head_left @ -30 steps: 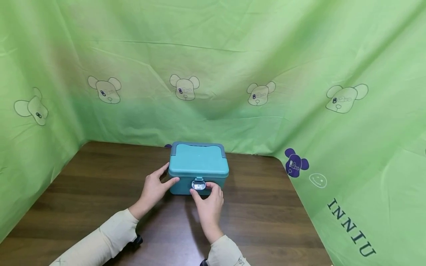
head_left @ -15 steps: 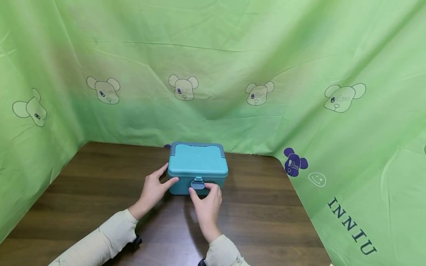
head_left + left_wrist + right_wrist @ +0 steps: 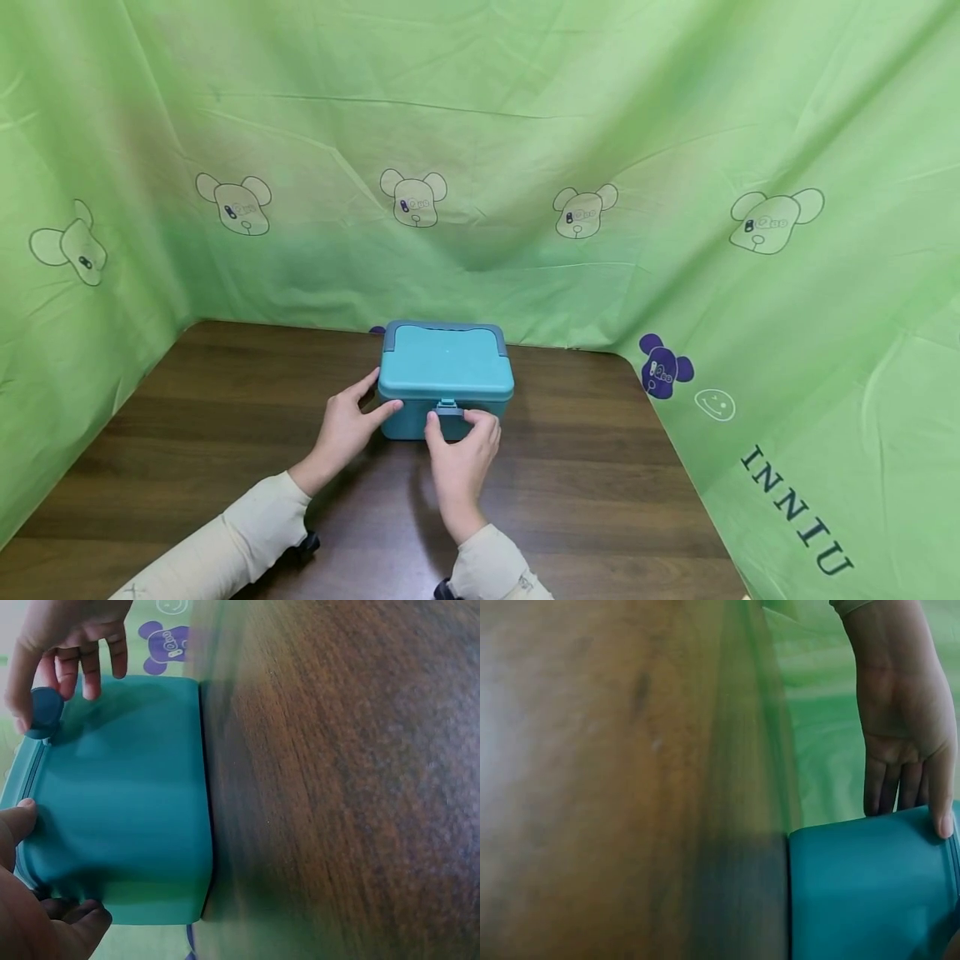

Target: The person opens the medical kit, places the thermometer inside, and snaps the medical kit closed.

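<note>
A teal lidded box [image 3: 446, 360] with a blue-grey carry handle [image 3: 391, 336] folded flat on its lid stands near the table's back edge. Its lid is down. My left hand [image 3: 345, 427] rests on the box's left front corner, thumb on the front and straight fingers along the left side, as the right wrist view also shows. With thumb and fingers my right hand [image 3: 461, 467] pinches the rounded blue latch [image 3: 46, 712] at the front middle. That latch flap is tilted outward from the front wall. The box's inside is hidden.
The brown wooden table [image 3: 225, 433] reaches out to both sides and in front of the box. Green cloth [image 3: 480, 275] printed with bear heads hangs behind it and along both sides.
The latch flap has swung upward and outward between my right thumb and fingers, and its broad face now shows edge-on. My right wrist has shifted slightly left. My left hand and the box stay put.
</note>
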### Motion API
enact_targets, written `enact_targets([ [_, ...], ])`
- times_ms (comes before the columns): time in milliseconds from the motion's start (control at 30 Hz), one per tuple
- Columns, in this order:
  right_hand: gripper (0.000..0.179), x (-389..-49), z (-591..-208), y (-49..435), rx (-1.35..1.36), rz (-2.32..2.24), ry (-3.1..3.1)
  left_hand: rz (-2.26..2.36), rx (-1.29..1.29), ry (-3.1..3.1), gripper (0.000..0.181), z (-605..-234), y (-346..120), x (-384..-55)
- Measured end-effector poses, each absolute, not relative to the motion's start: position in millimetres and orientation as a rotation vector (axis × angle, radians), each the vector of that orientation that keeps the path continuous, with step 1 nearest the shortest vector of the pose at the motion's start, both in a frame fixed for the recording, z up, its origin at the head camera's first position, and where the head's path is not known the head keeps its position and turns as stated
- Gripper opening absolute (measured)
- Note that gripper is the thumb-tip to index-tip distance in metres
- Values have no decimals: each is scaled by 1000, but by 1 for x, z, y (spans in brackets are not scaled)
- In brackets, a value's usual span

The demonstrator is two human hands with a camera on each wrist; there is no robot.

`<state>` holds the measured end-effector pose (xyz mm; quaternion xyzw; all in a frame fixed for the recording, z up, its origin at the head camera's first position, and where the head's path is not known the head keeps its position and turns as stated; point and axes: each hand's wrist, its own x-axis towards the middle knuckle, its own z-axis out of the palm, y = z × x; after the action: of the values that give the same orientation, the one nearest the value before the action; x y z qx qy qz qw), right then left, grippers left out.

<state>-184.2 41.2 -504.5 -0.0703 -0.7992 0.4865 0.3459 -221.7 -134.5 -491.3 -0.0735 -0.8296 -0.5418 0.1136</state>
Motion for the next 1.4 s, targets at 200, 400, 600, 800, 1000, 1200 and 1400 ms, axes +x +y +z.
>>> enact_targets([
  [200, 49, -187, -499, 37, -202, 1189, -2061, -1611, -226, -2427, 82, -492, -135, -222],
  [400, 50, -189, -496, 37, -194, 1150, -2077, -1616, -243, -2418, 81, -491, -138, -224],
  [600, 50, -191, -492, 40, -216, 1092, -2124, -1646, -231, -2435, 81, -493, -141, -227],
  [800, 49, -190, -487, 41, -240, 1077, -2189, -1665, -223, -2433, 82, -492, -143, -227],
  [1000, 48, -190, -487, 42, -258, 1062, -2229, -1666, -214, -2446, 83, -492, -143, -229],
  [1200, 47, -190, -489, 43, -256, 1022, -2239, -1655, -212, -2448, 81, -491, -144, -230],
  [1400, 46, -191, -492, 41, -266, 1019, -2212, -1668, -213, -2430, 80, -492, -144, -231],
])
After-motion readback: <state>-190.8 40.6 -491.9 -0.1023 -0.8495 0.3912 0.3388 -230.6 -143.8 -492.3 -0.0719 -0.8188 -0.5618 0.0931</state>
